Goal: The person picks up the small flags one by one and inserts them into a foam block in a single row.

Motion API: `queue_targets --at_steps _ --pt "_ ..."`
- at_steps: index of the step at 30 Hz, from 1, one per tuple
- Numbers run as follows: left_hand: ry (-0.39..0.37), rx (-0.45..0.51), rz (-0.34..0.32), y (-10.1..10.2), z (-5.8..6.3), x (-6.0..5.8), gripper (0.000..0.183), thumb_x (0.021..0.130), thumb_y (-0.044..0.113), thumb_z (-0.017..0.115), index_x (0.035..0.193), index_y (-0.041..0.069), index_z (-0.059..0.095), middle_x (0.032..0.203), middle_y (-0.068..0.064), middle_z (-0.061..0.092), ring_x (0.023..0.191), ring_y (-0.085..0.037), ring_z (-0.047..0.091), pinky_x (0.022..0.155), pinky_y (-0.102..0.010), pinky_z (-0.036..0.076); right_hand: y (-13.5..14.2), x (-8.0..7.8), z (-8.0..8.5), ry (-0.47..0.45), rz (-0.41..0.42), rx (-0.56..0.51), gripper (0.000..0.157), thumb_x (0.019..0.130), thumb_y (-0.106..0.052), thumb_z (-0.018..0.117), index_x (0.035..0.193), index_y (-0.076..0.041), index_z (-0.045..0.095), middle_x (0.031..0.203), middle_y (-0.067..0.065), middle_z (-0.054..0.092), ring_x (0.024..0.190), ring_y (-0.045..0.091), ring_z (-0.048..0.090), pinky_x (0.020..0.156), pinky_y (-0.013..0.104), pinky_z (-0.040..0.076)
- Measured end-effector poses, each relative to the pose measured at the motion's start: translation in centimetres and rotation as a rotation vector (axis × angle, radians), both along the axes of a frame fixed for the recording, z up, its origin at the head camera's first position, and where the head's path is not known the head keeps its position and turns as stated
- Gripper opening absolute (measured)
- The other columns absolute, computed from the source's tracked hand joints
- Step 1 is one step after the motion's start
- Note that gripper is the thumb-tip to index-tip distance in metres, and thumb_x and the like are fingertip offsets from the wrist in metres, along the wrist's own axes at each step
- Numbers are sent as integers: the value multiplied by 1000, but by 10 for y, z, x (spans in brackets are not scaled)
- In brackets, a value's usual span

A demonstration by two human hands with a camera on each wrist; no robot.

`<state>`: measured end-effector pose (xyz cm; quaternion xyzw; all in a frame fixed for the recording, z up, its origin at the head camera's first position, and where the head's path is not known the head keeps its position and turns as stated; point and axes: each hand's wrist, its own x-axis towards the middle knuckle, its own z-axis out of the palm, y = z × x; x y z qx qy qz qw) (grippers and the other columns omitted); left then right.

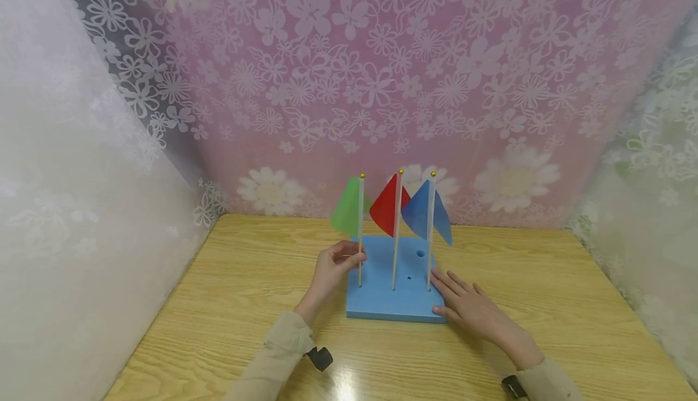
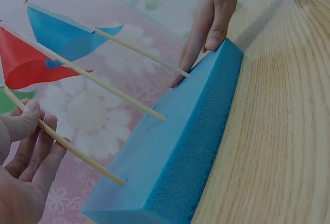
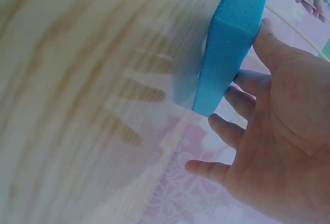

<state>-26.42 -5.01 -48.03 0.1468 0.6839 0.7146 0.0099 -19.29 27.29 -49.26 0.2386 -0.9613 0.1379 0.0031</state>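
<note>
A blue foam block (image 1: 376,301) lies flat on the table with three small flags standing in it. My left hand (image 1: 336,263) pinches the wooden stick of the green flag (image 1: 346,210) between thumb and fingers; its lower end sits in the block, as the left wrist view shows. The red flag (image 1: 386,207) stands in the middle and the blue flag (image 1: 417,213) on the right. My right hand (image 1: 473,307) has its fingers spread and touches the block's right edge. In the right wrist view, the right hand's fingers (image 3: 227,131) lie along the side of the foam.
Holes show in the block's top: a larger hole (image 1: 420,254) near the back right and a small hole (image 1: 409,278). The wood-grain table (image 1: 262,255) reaches back to a pink flowered curtain (image 1: 349,86). Pale sheets hang at left and right.
</note>
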Motion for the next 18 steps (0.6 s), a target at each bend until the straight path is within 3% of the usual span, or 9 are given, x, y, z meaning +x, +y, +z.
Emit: queue_targets --at_steps 8,13,18 --pt "5 11 -11 1 -1 2 28 94 10 74 118 -4 69 115 -20 71 105 -39 70 87 -32 60 -1 1 1 5 -1 -8 68 102 -44 58 156 -8 40 161 15 36 145 45 35 103 80 30" --pt "11 -17 -4 3 2 3 30 93 9 74 120 -3 69 117 -20 71 105 -35 70 87 -30 60 0 0 2 0 -2 -28 68 101 -42 60 156 -7 40 160 16 37 145 46 34 103 80 30" --pt "22 -39 22 3 5 4 30 94 7 73 123 -2 68 119 -20 69 111 -35 67 91 -28 58 1 -2 -1 51 23 -84 66 98 -40 65 151 -5 47 157 19 42 141 48 39 100 77 36"
